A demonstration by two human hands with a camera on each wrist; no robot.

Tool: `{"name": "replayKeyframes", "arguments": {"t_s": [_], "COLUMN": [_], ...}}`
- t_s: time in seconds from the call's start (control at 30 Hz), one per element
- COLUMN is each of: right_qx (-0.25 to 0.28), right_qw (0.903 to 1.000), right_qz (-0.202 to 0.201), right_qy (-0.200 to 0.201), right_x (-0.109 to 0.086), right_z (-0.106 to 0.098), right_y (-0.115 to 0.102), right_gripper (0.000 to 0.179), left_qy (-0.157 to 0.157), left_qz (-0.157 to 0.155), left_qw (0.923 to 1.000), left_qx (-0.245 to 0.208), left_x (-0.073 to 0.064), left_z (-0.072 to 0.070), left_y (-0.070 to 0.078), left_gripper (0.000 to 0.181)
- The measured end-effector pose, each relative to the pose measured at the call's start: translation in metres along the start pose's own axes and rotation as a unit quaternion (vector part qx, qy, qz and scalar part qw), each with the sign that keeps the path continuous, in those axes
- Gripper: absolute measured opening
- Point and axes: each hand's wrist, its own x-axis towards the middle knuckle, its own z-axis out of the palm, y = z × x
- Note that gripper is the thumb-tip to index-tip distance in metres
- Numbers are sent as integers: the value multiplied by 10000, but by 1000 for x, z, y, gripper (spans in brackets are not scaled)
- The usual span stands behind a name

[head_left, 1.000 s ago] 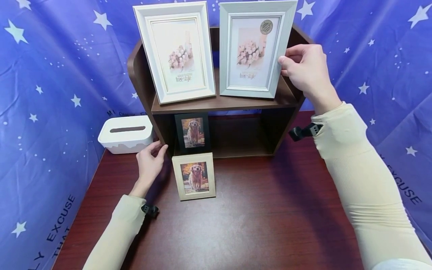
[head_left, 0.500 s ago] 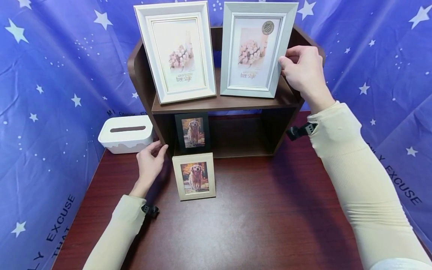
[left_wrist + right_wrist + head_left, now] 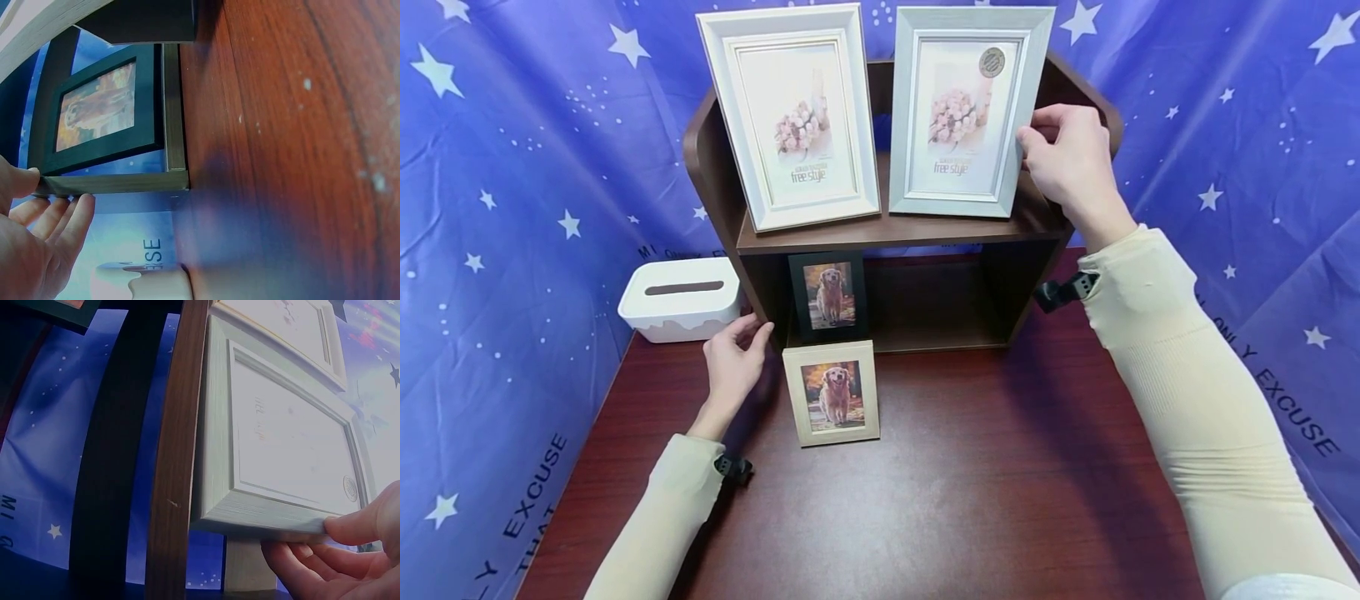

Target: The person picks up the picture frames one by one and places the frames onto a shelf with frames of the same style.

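Note:
A pale grey-green picture frame (image 3: 1026, 100) stands on the upper board of a brown wooden shelf (image 3: 898, 231). My right hand (image 3: 1073, 154) grips its right edge, thumb on the front and fingers behind, as the right wrist view shows. To its left, a white picture frame (image 3: 726, 108) leans back on the same board. My left hand (image 3: 735, 360) pinches the shelf's left side panel (image 3: 119, 182) low down, with the thumb on the inner face and fingers outside. Close by, a black picture frame (image 3: 859, 292) with a dog photo stands in the lower compartment.
A cream picture frame (image 3: 868, 392) with a dog photo stands on the red-brown table (image 3: 985, 483), in front of the shelf. Left of the shelf sits a white tissue box (image 3: 681, 312). Blue star-patterned cloth (image 3: 535, 167) hangs around the table.
The grey-green frame has turned and shifted slightly under my right hand, which moved a little left and down. My left hand stays on the side panel.

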Motion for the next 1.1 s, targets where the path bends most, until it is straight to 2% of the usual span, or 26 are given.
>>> {"name": "replayKeyframes", "arguments": {"t_s": [0.43,0.77,0.97,1.1], "right_qx": [-26,-479,-623,-532], "right_qw": [10000,9975,9961,9964], "right_qz": [31,-312,-513,-579], "right_qy": [30,415,360,318], "right_x": [-2,-11,-21,-30], "right_z": [1,-2,-6,-10], "right_y": [0,0,0,1], "right_gripper": [39,43,47,49], "left_qy": [0,-35,-34,-40], "left_qz": [-53,-75,-87,-89], "left_qw": [10000,10000,10000,10000], "left_qx": [40,-15,-35,-15], "left_x": [0,0,0,0], "left_z": [0,-1,-1,-1], "left_y": [-1,0,0,2], "left_gripper": [22,22,22,22]}}
